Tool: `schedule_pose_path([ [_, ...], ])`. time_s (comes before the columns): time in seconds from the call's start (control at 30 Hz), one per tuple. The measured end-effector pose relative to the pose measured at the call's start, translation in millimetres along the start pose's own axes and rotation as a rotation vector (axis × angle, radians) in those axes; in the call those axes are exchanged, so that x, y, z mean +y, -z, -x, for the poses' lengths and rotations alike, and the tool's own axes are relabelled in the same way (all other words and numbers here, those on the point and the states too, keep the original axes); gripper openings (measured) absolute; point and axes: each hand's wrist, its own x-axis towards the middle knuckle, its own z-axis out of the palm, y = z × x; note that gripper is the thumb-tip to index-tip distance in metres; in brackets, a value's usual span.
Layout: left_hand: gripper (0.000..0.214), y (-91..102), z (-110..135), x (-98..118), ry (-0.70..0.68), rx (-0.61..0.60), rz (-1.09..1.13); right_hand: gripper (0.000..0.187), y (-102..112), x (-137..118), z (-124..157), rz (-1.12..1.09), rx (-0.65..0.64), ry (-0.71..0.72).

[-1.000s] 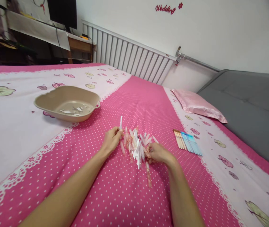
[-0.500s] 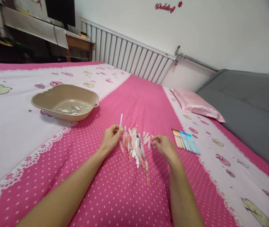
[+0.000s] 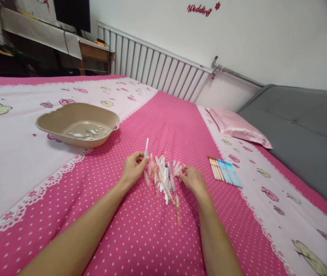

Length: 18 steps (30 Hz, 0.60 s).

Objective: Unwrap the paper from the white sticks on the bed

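Slim sticks (image 3: 165, 182), pen-like, pink, white and clear-looking, lie in a loose heap on the dotted pink bed (image 3: 151, 237), between the two hands. They look light and stiff, probably plastic, so a pinch of thumb and forefinger should carry one easily. Their smooth sides may be slippery, and being narrow they would tend to roll or slide against one another; hold each near mid-length, where it should balance, and press only lightly, as thin walls could crack.

Left-hand fingers are pinched together on one pale stick (image 3: 147, 145), which stands nearly upright with its upper length clear above the grip; held that low, it may tip if the pinch loosens. The left hand (image 3: 133, 166) is just beside the heap. At the opposite edge, the right hand (image 3: 193, 179) has its fingers drawn narrow over the ends of some pink sticks; whether they grip one or merely touch it, I cannot tell at this size.

One patterned stick (image 3: 178, 214) juts from the near side of the heap, its end free and easy to take hold of. Crossed sticks in the middle would likely drag their neighbours; ones at the rim should lift cleaner.
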Motion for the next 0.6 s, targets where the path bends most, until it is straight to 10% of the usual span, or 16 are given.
schedule_pose_path([
  [0.6, 0.028, -1.1, 0.7, 1.9, -0.005, -0.017, 0.039, 0.015, 12.2, -10.3, 17.0, -0.169, -0.083, 0.145],
])
